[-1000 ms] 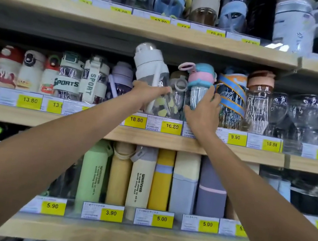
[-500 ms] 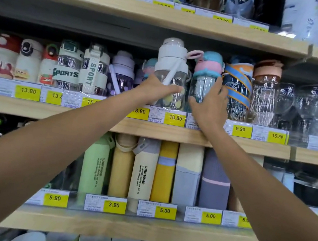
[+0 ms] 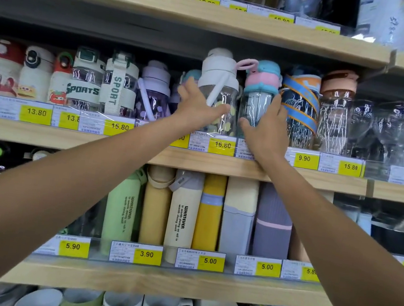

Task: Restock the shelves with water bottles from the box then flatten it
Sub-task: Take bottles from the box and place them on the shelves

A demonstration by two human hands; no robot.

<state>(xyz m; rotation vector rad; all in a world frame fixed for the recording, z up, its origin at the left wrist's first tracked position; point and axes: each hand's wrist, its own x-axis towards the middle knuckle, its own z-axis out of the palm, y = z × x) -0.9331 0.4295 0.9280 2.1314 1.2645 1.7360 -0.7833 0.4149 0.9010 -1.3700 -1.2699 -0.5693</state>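
Here the fingers (image 3: pixel 189 85) of the left hand (image 3: pixel 196 109) reach round the left flank of the white-capped bottle (image 3: pixel 219 77). The thumb lies across its clear front, so the hand grips the body low down. That hold likely keeps the tall, top-heavy bottle upright while it settles into its slot. The right hand (image 3: pixel 263 130) works differently. Its fingers (image 3: pixel 277 106) lie close together and almost straight up the right side of the pink-and-blue bottle (image 3: pixel 258 93). The thumb spreads across the lower front. It reads as a press, probably nudging this neighbour aside or steadying it so the newcomer has room.

Both bottles stand upright and touching at the front of the middle shelf (image 3: pixel 220 164), just behind the price tags (image 3: pixel 222 145). The strap-wrapped bottle (image 3: pixel 299 101) crowds in on the right and the purple bottle (image 3: pixel 154 86) on the left. The row is tight, which may explain using two hands.

The bottle bases are hidden behind the tag strip, so I cannot tell whether the white-capped one is fully set down. The left fingertips vanish behind it. The box is nowhere in view, so how many bottles remain cannot be judged. The top shelf is cut off.
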